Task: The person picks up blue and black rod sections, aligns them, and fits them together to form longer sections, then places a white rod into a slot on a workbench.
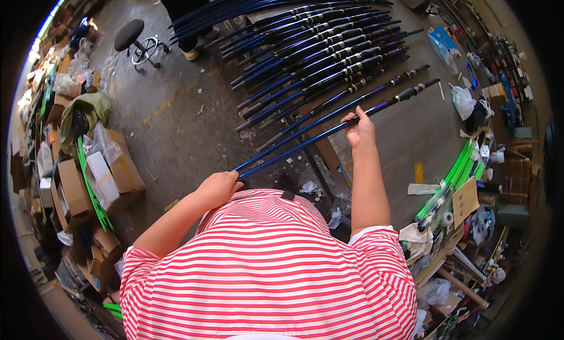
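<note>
Nearer rod [326, 134], blue with a black handle, slants across my feed in front of the striped shirt [264, 263], on the wearer's side of the row of rods [341, 55]. The row's support is mostly hidden, so I place things by the row's own edges. Right hand [360, 129]: thumb and fingers clamped around that rod just below its handle. Left hand [220, 188]: curled over the lower ends of the nearer rod and a farther rod [305, 131] beside it; fingertips hidden, so tightness I cannot tell. Step, my judgement: handling and lining up this pair. Next move, likewise judged, calls for a steady right hold and slim ends kept clear of the row's near edge (fisheye bend makes straightness hard to trust). Writing: any marks on the handles are too small for me to read. Well right of the row, a cardboard sign [466, 202] bears dark characters, left uncopied, near bright green sticks [455, 171]. No brand noted. Far left: stool [128, 35], cardboard box [126, 163]
</note>
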A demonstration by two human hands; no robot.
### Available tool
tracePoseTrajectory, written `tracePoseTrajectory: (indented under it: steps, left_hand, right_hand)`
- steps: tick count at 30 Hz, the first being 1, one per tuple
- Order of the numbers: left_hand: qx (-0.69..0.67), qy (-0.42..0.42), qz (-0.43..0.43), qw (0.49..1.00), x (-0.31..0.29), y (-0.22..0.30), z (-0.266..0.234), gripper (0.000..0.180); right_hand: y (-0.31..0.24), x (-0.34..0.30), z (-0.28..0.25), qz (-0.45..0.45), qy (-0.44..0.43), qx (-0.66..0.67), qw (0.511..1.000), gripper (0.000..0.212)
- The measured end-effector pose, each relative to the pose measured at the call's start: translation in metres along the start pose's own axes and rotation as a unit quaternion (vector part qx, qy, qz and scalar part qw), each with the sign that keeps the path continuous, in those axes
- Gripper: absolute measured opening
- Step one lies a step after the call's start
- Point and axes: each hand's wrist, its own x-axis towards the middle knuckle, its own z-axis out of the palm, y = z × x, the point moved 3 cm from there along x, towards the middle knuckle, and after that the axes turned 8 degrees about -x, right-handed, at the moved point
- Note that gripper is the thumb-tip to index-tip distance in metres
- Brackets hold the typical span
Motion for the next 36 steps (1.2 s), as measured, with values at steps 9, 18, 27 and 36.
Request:
tracePoseTrajectory:
  steps: [9, 18, 27, 36]
  left_hand:
    - [0.077, 0.123, 0.059, 0.988, 0.043, 0.011, 0.038, 0.021]
    - [-0.23, 0.222, 0.043, 0.947, 0.118, -0.008, 0.036, 0.032]
    - [-0.264, 0.132, 0.057, 0.954, 0.094, 0.046, 0.004, 0.035]
    - [-0.836, -0.005, -0.058, 0.545, 0.04, 0.042, -0.014, 0.06]
  right_hand:
    - [-0.011, 0.059, -0.046, -0.234, 0.192, -0.658, 0.69, 0.073]
    - [-0.015, 0.011, 0.004, -0.367, 0.2, -0.682, 0.6, 0.054]
    - [0.004, 0.026, 0.036, -0.093, -0.103, -0.163, 0.977, 0.02]
    - [0.057, -0.146, 0.101, -0.3, -0.42, -0.358, 0.778, 0.024]
